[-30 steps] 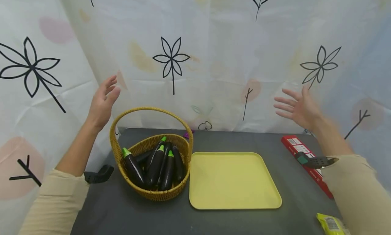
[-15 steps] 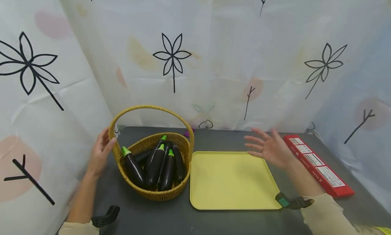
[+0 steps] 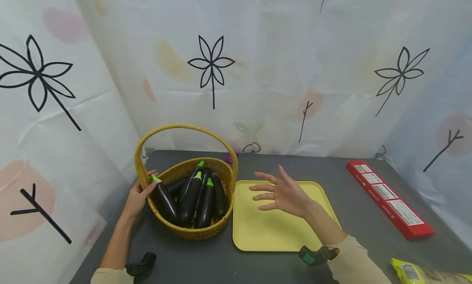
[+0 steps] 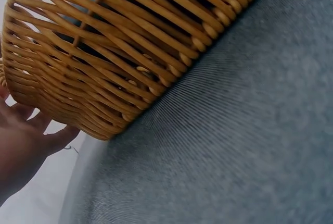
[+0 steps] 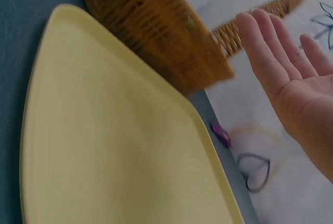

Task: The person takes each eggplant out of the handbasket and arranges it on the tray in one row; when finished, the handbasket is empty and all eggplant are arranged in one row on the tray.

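Observation:
A wicker basket [image 3: 199, 234] with an arched handle holds several dark eggplants [image 3: 189, 200] with green caps. At its left side, my left hand [image 3: 136, 198] touches the outer wall near the handle's base, thumb and fingers spread; the left wrist view has this hand [image 4: 23, 148] against the woven wall [image 4: 104, 52]. Above a yellow tray [image 3: 265, 230], my right hand [image 3: 289, 196] hangs empty, fingers extended and spread towards the basket. In the right wrist view the right hand [image 5: 307, 94] is apart from the basket [image 5: 156, 31].
On the grey table [image 3: 191, 259], a long red box [image 3: 391, 200] lies right of the tray. A yellow packet [image 3: 409, 271] is at the lower right. Behind the basket is a small purple object [image 3: 230, 157], and a patterned curtain [image 3: 273, 71] hangs at the back.
My left hand has come down from above, beside the basket, to its left side. My right hand has moved left and down, over the tray. The basket stays in place.

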Motion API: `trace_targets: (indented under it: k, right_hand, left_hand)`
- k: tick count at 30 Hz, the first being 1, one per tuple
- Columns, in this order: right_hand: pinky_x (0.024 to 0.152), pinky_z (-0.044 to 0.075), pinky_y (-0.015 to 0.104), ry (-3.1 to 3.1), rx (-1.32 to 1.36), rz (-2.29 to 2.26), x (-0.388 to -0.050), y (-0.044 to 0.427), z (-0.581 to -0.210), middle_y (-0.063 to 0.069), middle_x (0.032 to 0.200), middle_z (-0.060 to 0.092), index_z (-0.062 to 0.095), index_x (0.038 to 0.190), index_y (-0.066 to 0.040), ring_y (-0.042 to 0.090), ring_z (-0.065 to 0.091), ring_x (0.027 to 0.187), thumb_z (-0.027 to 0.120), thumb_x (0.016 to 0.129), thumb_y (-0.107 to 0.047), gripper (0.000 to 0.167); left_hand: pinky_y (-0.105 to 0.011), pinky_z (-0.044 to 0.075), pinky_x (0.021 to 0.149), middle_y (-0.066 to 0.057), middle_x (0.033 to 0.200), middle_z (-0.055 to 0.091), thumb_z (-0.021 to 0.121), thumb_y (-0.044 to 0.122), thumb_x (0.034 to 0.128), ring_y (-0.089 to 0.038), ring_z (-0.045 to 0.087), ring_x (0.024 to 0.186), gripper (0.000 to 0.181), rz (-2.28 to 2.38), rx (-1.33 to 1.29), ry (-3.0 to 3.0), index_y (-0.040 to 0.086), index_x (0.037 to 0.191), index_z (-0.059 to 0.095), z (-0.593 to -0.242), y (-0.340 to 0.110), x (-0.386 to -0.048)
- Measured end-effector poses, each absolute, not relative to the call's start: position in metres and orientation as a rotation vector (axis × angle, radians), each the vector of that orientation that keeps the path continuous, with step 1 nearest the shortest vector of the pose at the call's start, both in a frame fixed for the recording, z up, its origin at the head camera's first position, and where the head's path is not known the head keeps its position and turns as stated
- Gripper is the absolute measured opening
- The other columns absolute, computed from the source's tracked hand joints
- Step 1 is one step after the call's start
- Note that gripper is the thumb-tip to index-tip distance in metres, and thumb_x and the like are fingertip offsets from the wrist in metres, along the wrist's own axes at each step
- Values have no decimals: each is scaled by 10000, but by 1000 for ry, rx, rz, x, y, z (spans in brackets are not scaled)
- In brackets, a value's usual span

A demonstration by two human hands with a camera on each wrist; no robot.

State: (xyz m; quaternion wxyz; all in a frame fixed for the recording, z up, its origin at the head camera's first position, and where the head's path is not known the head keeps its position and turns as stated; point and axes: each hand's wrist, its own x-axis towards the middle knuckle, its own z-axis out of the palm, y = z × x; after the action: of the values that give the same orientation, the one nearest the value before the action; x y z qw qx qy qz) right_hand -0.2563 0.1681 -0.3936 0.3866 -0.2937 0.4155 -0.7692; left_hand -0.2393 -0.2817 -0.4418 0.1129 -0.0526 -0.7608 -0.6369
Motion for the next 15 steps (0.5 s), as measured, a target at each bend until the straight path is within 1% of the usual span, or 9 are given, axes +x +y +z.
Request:
trace_targets:
  k: [3,5,7,9,12,15]
  right_hand:
    - [965,393,505,1044,-771,-1923,-256,144,-390,149,1372,458,287,1494,-125,329,473,1212,-8,1008,-502,682]
    - [968,391,503,1061,-773,-1899,-255,126,-386,141,1361,467,306,1481,-133,327,472,1212,2,1009,-505,674]
    - [972,387,502,1081,-782,-1875,-254,108,-381,135,1356,468,267,1492,-109,328,464,1218,1,1011,-497,673]
    - [976,385,497,1103,-784,-1850,-255,91,-376,126,1347,474,210,1507,-82,321,464,1219,8,1013,-496,675]
    - [978,387,487,1133,-771,-1823,-259,66,-371,132,1343,476,148,1516,-48,317,469,1222,42,1018,-508,686]
    - [982,384,483,1171,-745,-1804,-267,42,-367,186,1385,441,176,1515,-63,346,443,1256,65,1027,-499,664]
  left_hand:
    - [-154,340,860,-55,1367,426,491,295,1010,6,433,1103,549,-1871,-89,-2263,18,1454,324,-444,-282,-241]
    - [-178,332,859,-123,1397,378,473,334,1012,-35,418,1102,557,-1872,-51,-2282,43,1463,323,-446,-283,-242]
    - [-196,325,859,-167,1423,334,452,363,1014,-54,400,1104,562,-1881,-26,-2294,68,1473,319,-447,-283,-243]
    - [-211,328,862,-177,1441,308,432,374,1018,-62,396,1102,570,-1899,-10,-2301,67,1481,302,-448,-283,-243]
    - [-209,341,854,-135,1410,329,419,377,1021,-53,409,1072,578,-1938,27,-2296,53,1481,292,-449,-282,-244]
    - [-214,341,847,-83,1360,349,413,386,1021,-71,406,1048,592,-1971,53,-2284,28,1475,286,-449,-279,-244]
